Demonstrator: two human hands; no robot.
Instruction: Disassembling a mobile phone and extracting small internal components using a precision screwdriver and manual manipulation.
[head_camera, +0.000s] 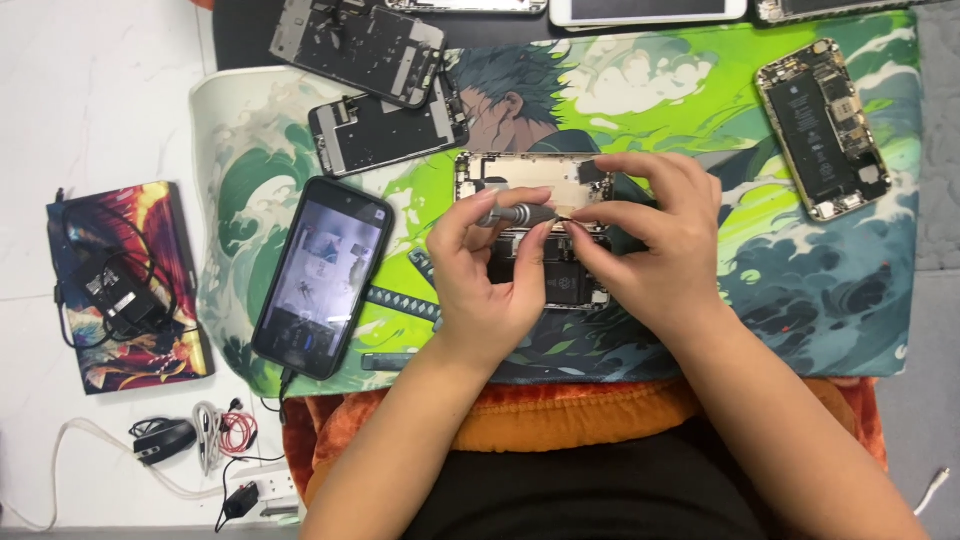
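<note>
small grey screwdriver (515, 214) pinched at its knurled grip by left hand (485, 275), tip pinched by right hand (660, 245), above opened phone (540, 235) mid-mat. light, stiff, probably slippery; best held by the knurled barrel. phone innards look fragile. on green mat (700, 100): one lit phone (322, 275) left, two detached screens (385, 130) far left, one gutted phone (822, 128) far right.

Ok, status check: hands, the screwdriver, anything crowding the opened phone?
Left hand gripping grey screwdriver; right hand pinching its tip. Both over opened phone on green mat. Lit black phone lies left, apart; nothing blocking.
</note>
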